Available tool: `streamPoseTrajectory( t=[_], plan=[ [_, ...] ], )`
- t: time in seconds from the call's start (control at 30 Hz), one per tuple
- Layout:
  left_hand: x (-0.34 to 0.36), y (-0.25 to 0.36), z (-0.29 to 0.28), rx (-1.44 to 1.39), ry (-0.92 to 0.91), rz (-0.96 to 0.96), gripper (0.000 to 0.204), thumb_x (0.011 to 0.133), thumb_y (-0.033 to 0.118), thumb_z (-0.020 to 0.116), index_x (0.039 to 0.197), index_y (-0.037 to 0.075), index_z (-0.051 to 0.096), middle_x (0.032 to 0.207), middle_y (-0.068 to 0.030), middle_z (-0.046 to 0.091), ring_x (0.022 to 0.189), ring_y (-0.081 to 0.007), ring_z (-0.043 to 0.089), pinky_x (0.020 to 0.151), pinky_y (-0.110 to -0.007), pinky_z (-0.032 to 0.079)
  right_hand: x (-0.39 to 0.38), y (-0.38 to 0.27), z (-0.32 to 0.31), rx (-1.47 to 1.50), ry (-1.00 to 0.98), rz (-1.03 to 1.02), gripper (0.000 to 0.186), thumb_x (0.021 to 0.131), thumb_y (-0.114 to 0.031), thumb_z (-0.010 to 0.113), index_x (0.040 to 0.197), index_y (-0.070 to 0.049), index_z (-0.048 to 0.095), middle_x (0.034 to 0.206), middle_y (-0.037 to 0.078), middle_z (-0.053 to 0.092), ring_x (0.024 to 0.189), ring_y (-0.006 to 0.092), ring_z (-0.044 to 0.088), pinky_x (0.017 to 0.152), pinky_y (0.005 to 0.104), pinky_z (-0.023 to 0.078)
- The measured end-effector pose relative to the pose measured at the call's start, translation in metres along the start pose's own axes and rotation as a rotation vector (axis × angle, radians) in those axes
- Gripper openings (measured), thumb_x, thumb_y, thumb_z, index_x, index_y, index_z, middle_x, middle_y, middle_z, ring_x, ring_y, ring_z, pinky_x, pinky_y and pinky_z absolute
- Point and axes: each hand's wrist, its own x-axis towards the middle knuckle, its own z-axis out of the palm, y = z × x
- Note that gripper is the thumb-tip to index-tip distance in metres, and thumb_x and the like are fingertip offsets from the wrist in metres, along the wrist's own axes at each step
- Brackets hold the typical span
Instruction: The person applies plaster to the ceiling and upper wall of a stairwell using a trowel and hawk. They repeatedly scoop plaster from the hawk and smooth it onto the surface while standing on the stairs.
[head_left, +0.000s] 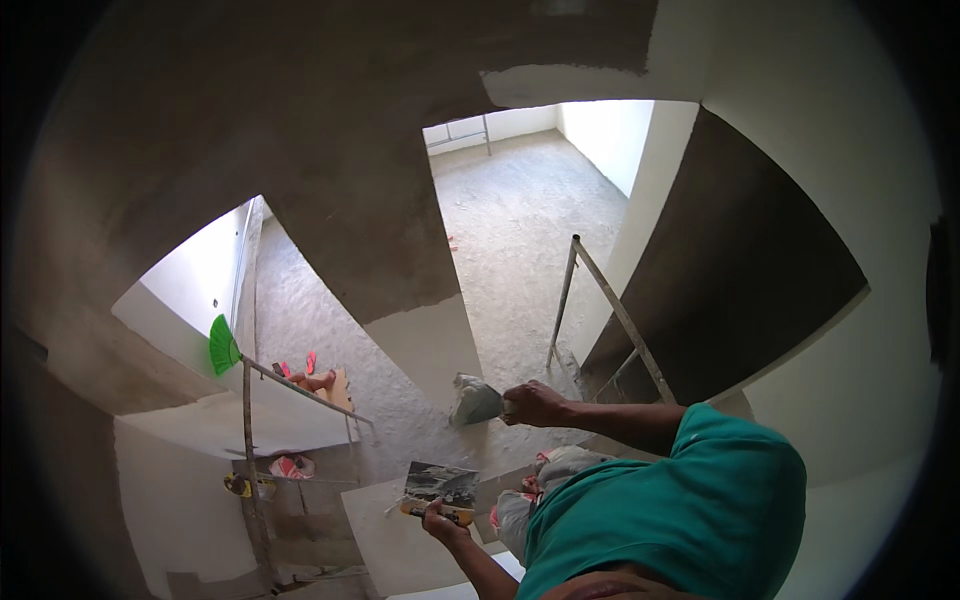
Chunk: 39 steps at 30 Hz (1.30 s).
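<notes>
My right hand [538,404] is closed around the handle of a putty knife [486,402], held out in front of me. Pale, wet-looking putty [464,398] covers the far end of its blade. Lower and to the left, my left hand [444,518] grips a wide putty knife [440,484] with a dark blade and a yellowish edge at the handle side. Whitish smears streak that blade. The two tools are apart, and neither touches the wall [340,200]. A lighter coated patch [424,345] shows on the narrow wall section ahead of my right hand.
Metal scaffold rails stand at the right [620,310] and left [247,430]. A green broom head [223,345] is by the left rail. Two openings show a dusty floor [530,200] below. A red-and-white bag [291,467] and a pale board [385,540] lie lower left.
</notes>
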Motion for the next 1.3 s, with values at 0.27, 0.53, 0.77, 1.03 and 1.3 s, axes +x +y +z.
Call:
streamPoseTrajectory(
  t=[0.27, 0.53, 0.77, 1.03, 1.3],
  plan=[
    [0.007, 0.019, 0.035, 0.083, -0.199, -0.121, 0.033, 0.070, 0.007, 0.060, 0.101, -0.003, 0.056, 0.090, -0.0080, 0.058, 0.082, -0.0250, 0.061, 0.077, -0.038, 0.051, -0.074, 0.018, -0.027, 0.164, 0.129, 0.255, 0.034, 0.073, -0.027, 0.072, 0.091, 0.000, 0.062, 0.085, 0.022, 0.065, 0.084, 0.0385, 0.064, 0.075, 0.0447, 0.051],
    [-0.004, 0.041, 0.092, 0.128, -0.401, -0.139, 0.023, 0.071, 0.008, 0.060, 0.093, -0.001, 0.058, 0.083, -0.0063, 0.056, 0.077, -0.0223, 0.060, 0.075, -0.035, 0.050, -0.090, 0.019, -0.041, 0.323, 0.255, 0.315, 0.033, 0.076, -0.020, 0.069, 0.097, 0.002, 0.056, 0.082, 0.021, 0.063, 0.076, 0.0350, 0.064, 0.069, 0.0417, 0.050],
    [-0.055, 0.009, 0.152, -0.026, -0.665, -0.272, 0.036, 0.079, 0.017, 0.051, 0.112, 0.001, 0.054, 0.105, -0.0119, 0.060, 0.098, -0.0299, 0.060, 0.093, -0.047, 0.047, -0.079, 0.035, -0.059, 0.554, 0.428, 0.247, 0.016, 0.085, -0.011, 0.066, 0.090, -0.002, 0.054, 0.074, 0.009, 0.063, 0.061, 0.0151, 0.061, 0.055, 0.0320, 0.049],
    [-0.203, -0.008, 0.267, -0.142, -0.751, -0.377, 0.044, 0.082, 0.014, 0.052, 0.123, 0.000, 0.046, 0.111, -0.0158, 0.059, 0.104, -0.0307, 0.060, 0.091, -0.044, 0.050, -0.073, 0.056, -0.116, 0.491, 0.687, -0.082, 0.021, 0.083, -0.008, 0.068, 0.097, 0.000, 0.055, 0.091, 0.016, 0.061, 0.079, 0.0201, 0.060, 0.067, 0.0311, 0.048],
    [-0.234, -0.018, 0.299, -0.214, -0.731, -0.364, 0.044, 0.081, 0.013, 0.052, 0.122, 0.000, 0.048, 0.110, -0.0145, 0.060, 0.099, -0.0295, 0.062, 0.088, -0.043, 0.052, -0.077, 0.074, -0.146, 0.342, 0.701, -0.248, 0.041, 0.074, 0.001, 0.068, 0.115, 0.000, 0.062, 0.112, 0.015, 0.063, 0.094, 0.0305, 0.061, 0.082, 0.0356, 0.051]
  ],
)
